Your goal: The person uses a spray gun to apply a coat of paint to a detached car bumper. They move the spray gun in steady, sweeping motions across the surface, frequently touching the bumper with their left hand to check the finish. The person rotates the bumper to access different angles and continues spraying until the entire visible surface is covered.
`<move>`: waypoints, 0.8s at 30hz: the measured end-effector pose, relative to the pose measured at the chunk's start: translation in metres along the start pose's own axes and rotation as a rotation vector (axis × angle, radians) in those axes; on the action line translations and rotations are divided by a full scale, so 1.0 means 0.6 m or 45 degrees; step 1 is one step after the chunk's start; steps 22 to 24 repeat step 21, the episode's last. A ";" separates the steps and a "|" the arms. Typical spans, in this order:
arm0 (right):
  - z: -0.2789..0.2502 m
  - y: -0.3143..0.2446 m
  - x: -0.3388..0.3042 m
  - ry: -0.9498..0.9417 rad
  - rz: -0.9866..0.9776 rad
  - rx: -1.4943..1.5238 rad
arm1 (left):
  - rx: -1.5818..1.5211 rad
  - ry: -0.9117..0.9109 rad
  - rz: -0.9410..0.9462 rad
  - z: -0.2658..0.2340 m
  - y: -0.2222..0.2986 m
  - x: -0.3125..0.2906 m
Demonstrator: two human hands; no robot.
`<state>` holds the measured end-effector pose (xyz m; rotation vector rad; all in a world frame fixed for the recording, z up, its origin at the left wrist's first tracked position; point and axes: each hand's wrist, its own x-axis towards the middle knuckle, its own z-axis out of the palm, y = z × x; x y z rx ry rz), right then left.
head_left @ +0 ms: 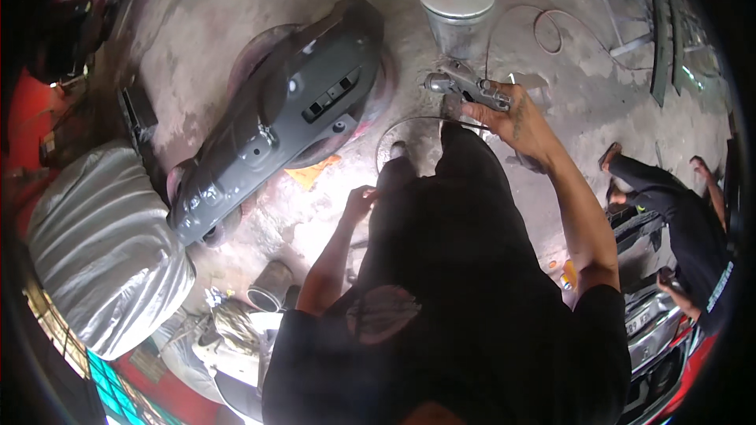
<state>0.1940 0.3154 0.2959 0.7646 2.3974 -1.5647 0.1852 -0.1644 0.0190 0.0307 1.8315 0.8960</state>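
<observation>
My right hand [516, 122] is wrapped round a metallic spray gun [472, 86], held out in front of me with its nozzle end toward the left. A thin hose [405, 120] curves below the gun and loops down near my left leg. By my left thigh hangs my left hand [361, 203], its fingers curled; whether they hold anything, such as the hose, is hidden. Ahead to the left lies a glossy dark grey car bumper [272, 130], set at a slant on a round support [264, 51]. Neither hand touches it.
A lidded metal can [457, 12] stands ahead on the stained concrete floor. Another hose [551, 31] coils beside a metal stand [626, 24]. A silver cover [106, 248] drapes something at left; an open can [270, 286] stands nearby. At right, another person [669, 197] is beside car parts.
</observation>
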 end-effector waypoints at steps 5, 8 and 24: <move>-0.059 0.011 0.054 -0.063 0.150 0.151 | 0.111 0.150 -0.034 0.045 0.041 0.028; -0.078 0.040 0.095 -0.139 0.119 0.049 | 0.076 0.182 -0.063 0.064 0.072 0.031; -0.148 0.032 0.126 -0.428 0.227 -0.008 | -0.020 0.233 -0.069 0.107 0.096 0.048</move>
